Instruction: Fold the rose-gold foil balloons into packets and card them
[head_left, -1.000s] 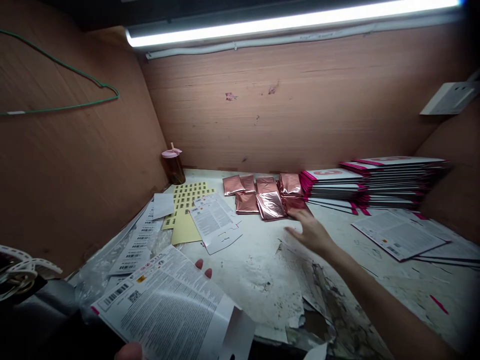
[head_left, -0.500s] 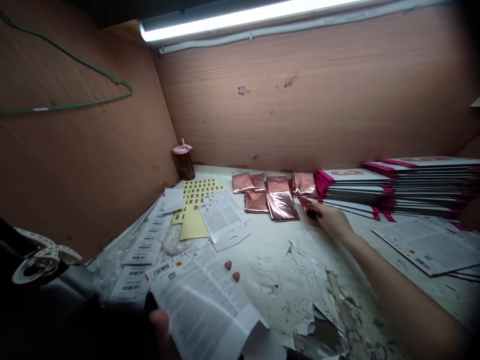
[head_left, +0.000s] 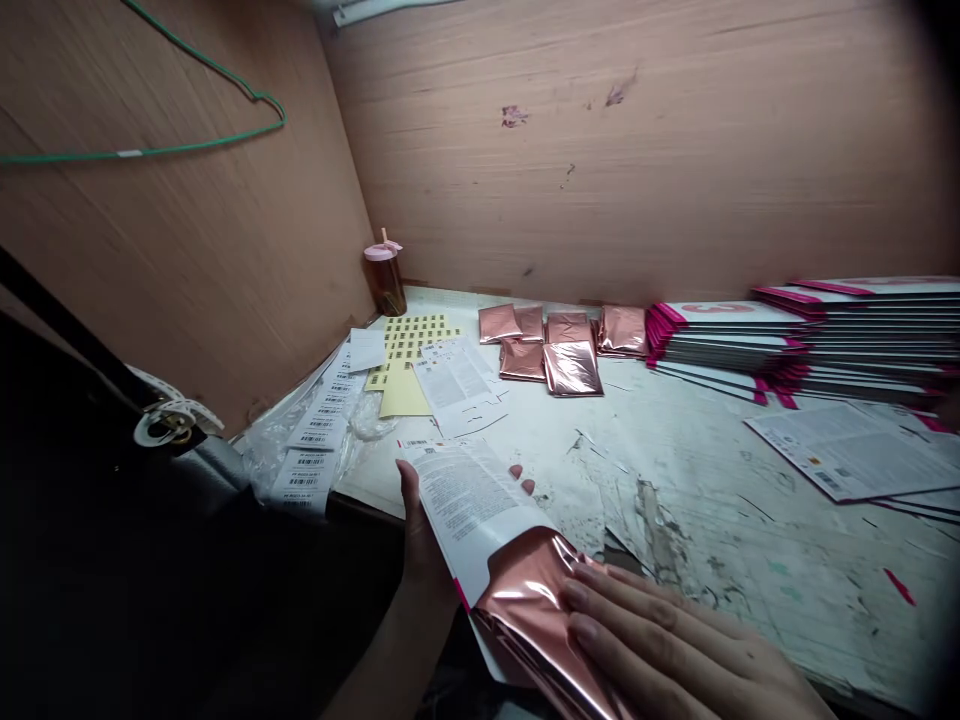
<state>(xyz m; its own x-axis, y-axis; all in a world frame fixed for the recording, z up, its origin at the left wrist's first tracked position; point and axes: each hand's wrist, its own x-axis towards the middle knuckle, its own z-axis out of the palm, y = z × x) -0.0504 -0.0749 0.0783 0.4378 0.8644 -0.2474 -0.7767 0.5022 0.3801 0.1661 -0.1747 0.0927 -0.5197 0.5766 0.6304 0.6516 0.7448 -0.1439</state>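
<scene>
My left hand [head_left: 426, 565] is closed around a printed white paper sleeve [head_left: 476, 505], thumb on its left edge and two fingertips showing past the right edge. A folded rose-gold foil packet [head_left: 529, 595] lies partly inside the sleeve's near, cut-out opening. Over the packet's outer part rests my right hand [head_left: 667, 645], its fingers laid straight on the foil; the thumb is hidden. Other foil packets [head_left: 574, 368] lie in a loose group at the back of the table.
Pink-edged white sleeves [head_left: 724, 345] are stacked at the back right, with flat printed sleeves [head_left: 855, 455] before them. Yellow label sheets [head_left: 409, 385], barcode strips [head_left: 319, 430] and a lidded cup [head_left: 385, 280] are at the left. The worn tabletop [head_left: 720, 470] has torn covering.
My right hand has come from the back of the table to the sleeve with a foil packet, now partly inside it. The view has tilted down.
</scene>
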